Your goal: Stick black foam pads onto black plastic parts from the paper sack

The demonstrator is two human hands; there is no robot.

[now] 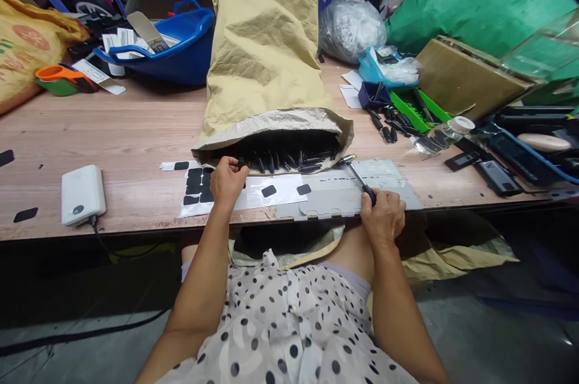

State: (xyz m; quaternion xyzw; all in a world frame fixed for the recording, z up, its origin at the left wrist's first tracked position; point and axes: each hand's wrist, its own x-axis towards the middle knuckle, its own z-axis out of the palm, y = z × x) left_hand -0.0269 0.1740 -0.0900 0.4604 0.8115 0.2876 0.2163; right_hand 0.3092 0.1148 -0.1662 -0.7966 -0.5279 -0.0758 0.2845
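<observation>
1. Silver-shafted, black-handled hammer [360,178]: gripped in the right hand [383,215], head above the grey board [339,194].
2. Black, slender pieces [271,160] lie in the tan bag's [266,58] mouth; the left hand [229,181] pinches a black piece [241,163].

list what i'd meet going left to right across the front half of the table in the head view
dark patch near the front edge, white power bank, left hand, right hand gripping a small hammer, clear bottle, pale oval object
</observation>
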